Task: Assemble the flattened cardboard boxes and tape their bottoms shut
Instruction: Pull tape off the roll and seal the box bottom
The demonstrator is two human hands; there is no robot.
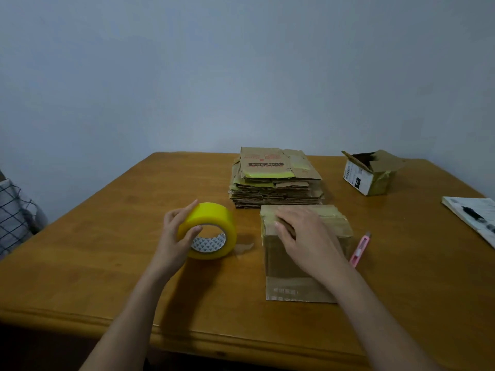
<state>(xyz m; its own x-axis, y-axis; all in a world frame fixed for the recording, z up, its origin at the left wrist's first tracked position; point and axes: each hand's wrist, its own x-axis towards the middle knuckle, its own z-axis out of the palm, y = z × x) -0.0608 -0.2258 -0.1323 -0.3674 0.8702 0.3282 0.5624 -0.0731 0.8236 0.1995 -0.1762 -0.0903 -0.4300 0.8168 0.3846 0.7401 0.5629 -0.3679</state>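
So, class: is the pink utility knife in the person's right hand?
No: the pink utility knife lies on the table beside the box, while the right hand rests on that box.

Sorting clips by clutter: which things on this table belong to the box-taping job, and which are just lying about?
Part of the job:
- yellow tape roll, held by the left hand
- assembled box, right hand flat on top
- stack of flattened boxes
- pink utility knife
- open box, probably already assembled

Lying about:
- notebook with pen
- checked cloth
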